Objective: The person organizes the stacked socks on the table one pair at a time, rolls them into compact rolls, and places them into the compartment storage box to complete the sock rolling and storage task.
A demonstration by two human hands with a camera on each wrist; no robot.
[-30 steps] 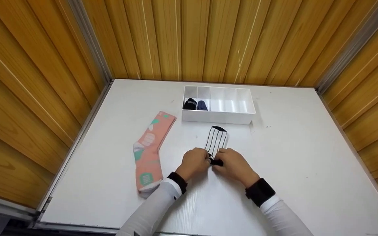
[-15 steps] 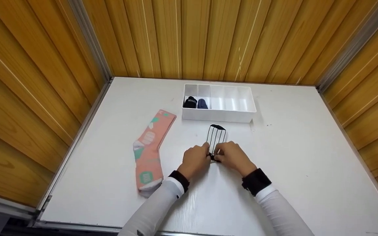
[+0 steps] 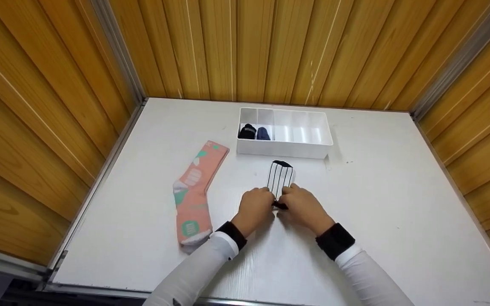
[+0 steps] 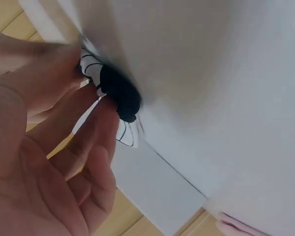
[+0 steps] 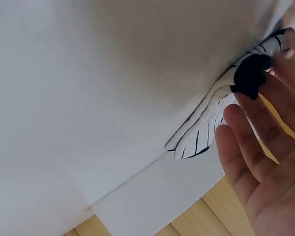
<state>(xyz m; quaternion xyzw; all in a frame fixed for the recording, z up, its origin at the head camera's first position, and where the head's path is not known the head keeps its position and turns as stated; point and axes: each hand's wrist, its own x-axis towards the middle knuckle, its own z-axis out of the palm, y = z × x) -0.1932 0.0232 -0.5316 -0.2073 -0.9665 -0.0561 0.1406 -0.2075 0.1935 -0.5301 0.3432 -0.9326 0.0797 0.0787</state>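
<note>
A white sock with thin black stripes [image 3: 280,176] lies lengthwise before me, its far black end pointing at the box. My left hand [image 3: 254,209] and right hand [image 3: 305,209] meet at its near end, pinching it between thumbs and fingers. In the left wrist view a rolled black part [image 4: 119,93] bulges past the left fingertips [image 4: 107,110]. The right wrist view shows the right hand [image 5: 270,132] at the same black bunch [image 5: 250,76], with layered striped fabric [image 5: 201,135] stretching away over the table. Part of the near end is hidden under the fingers.
A long pink sock with green and white patches [image 3: 194,195] lies left of the hands. Behind the striped sock stands a white divided box [image 3: 283,148], holding a black rolled sock [image 3: 247,132] and a dark blue one [image 3: 263,134] in its left compartments. Wood-patterned walls enclose the table.
The fingers of both hands have shifted their hold on the near end of the striped sock, the right ones lifting and settling again. The box and pink sock have stayed put.
</note>
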